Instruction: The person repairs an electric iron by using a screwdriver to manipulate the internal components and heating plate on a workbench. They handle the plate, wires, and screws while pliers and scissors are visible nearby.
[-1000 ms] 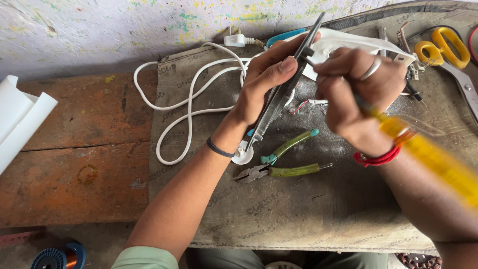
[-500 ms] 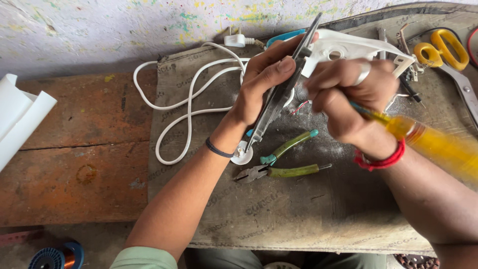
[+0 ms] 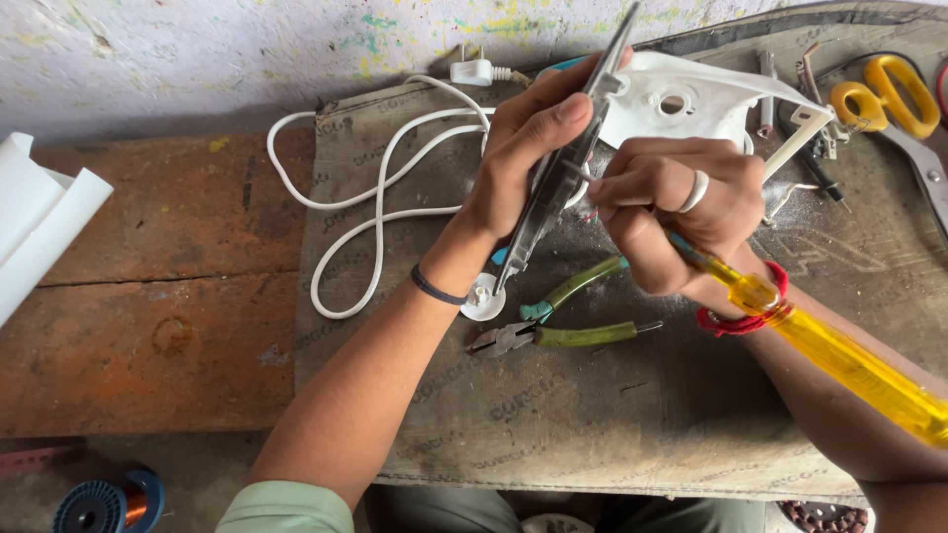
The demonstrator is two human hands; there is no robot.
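Left hand is wrapped around a flat metal plate held on edge, tilted, its lower end resting by a white round cap on the table. Fingers closed tight on the plate, thumb on top.

Right hand is fisted around a yellow-handled screwdriver, grip closed on the shaft end near the blade, handle trailing back over the wrist w/ red thread band. Tip is hidden behind the fingers, pointing at the plate; contact can't be told. A ring shows on one finger.

Just behind both hands: white plastic housing, lying on the grey mat that covers the right part of the table. Below the hands, pliers w/ green handles lie on the mat, jaws pointing left, close to the white cap.

Left of the hands, white power cord loops across mat edge, plug up near the wall. Top right: yellow-handled scissors plus small metal bits. Far left, white rolled sheets; bottom left, blue spool of copper wire.
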